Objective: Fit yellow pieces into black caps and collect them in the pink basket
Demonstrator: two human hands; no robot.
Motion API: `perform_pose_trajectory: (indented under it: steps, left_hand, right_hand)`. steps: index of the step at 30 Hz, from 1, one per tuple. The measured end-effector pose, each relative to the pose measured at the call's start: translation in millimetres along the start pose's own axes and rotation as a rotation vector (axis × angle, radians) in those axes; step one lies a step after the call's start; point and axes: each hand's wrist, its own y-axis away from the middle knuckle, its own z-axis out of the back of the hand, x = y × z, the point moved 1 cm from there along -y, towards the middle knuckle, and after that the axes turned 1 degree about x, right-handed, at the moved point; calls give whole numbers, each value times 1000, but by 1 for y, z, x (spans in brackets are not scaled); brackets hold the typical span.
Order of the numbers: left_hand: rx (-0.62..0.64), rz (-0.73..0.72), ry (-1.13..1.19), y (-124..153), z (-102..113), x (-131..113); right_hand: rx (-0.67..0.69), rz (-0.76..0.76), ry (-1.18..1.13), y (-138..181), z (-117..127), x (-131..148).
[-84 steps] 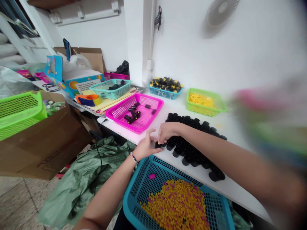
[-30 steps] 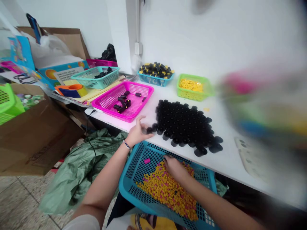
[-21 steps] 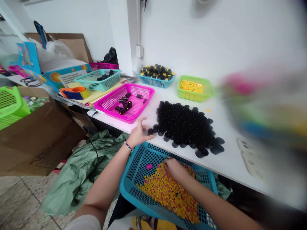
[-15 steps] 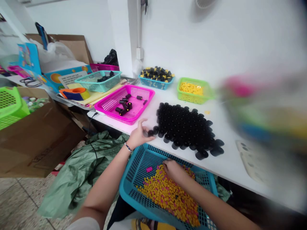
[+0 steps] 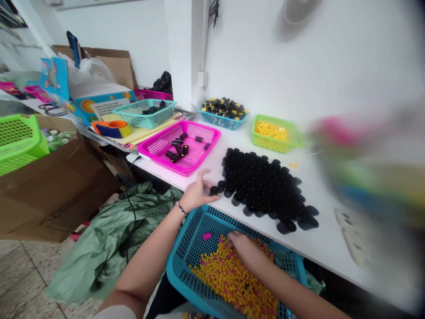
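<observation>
Dipping into a heap of small yellow and pink plastic pellets (image 5: 229,277), the right hand (image 5: 247,253) lies knuckles up with its fingertips buried; whether a pellet is pinched cannot be told. The pellets fill a sky-blue mesh plastic basket (image 5: 181,248), just in front of the block of upright black plastic cylinders (image 5: 265,186). The left hand (image 5: 198,194), fingers loosely spread and clasping nothing, touches the single black cylinder (image 5: 214,191) at the block's near-left corner.

Judgement: a fingertip pinch on one pellet would serve better than a scoop. The steadying hand should press lightly, since the cylinders stand closely packed.

The block stands on a white tabletop (image 5: 325,246). To its left lies a magenta mesh basket (image 5: 156,157) with a few black cylinders. Behind it are a small blue basket of black-and-yellow pieces (image 5: 224,116) and a lime-green basket of yellow rings (image 5: 275,133), against a white wall (image 5: 265,53). Left of and below the block are a crumpled green plastic sheet (image 5: 113,248) and a brown cardboard box (image 5: 59,195).
</observation>
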Motion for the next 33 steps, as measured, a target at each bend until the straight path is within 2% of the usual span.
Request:
perform_pose_trajectory:
  steps: [2,5,8,11,16,24,33]
  left_hand:
    - [7,-7,11,0,0,0]
    - [11,-8,18,0,0,0]
    - [5,0,20,0,-1,0]
    - [9,-13,30,0,0,0]
    - [8,-49,14,0,-1,4]
    - [18,-46,28,-1,-1,4]
    - [3,-25,11,0,-2,3]
  right_hand:
    - [-99,123,-69,6,19,19]
    - [-324,308,-190,4,62,47]
    - [-533,363,-123,-18,102,60]
    - [-626,351,29,-47,119,61]
    - [-625,331,146,-71,108,60]
    - [-675,370,130,-65,92,55]
    - [-842,399,176,-59,75,54]
